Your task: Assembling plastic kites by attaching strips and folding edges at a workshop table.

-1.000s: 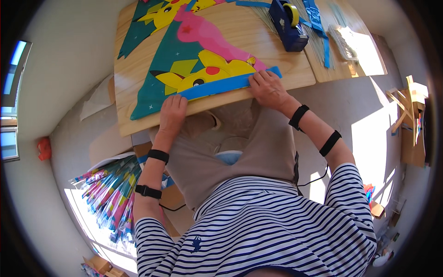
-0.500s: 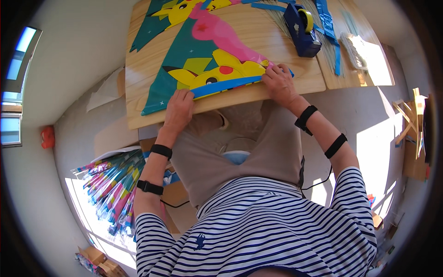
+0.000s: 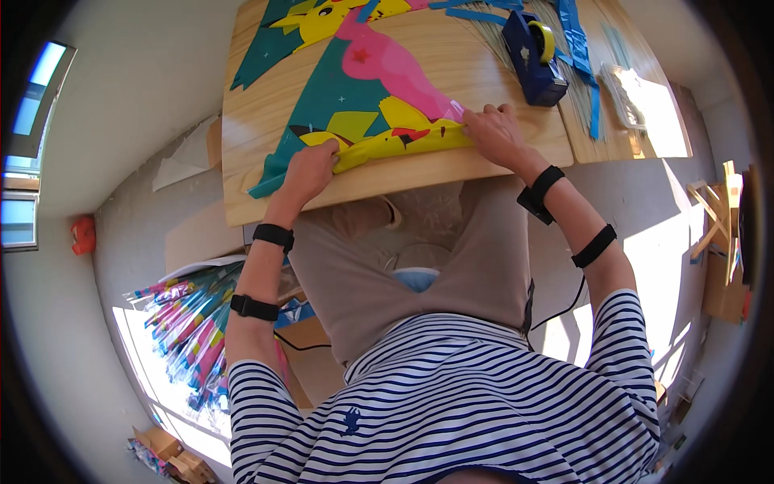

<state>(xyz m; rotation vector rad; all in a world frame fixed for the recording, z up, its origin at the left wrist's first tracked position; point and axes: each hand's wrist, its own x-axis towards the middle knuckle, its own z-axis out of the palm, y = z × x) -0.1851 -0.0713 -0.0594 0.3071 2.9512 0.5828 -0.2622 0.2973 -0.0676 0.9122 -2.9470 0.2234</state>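
Colourful plastic sheet (image 3: 363, 105) (teal, pink and yellow) lies on the wooden desk (image 3: 484, 161), its near edge folded up. The left hand (image 3: 310, 169) pinches the fold at the left in its grip; the right hand (image 3: 493, 133) pinches it at the right. A blue tape dispenser (image 3: 534, 56) stands farther right.

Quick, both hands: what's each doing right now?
Left hand: closed on the folded yellow sheet edge.
Right hand: pressing down on the same edge.
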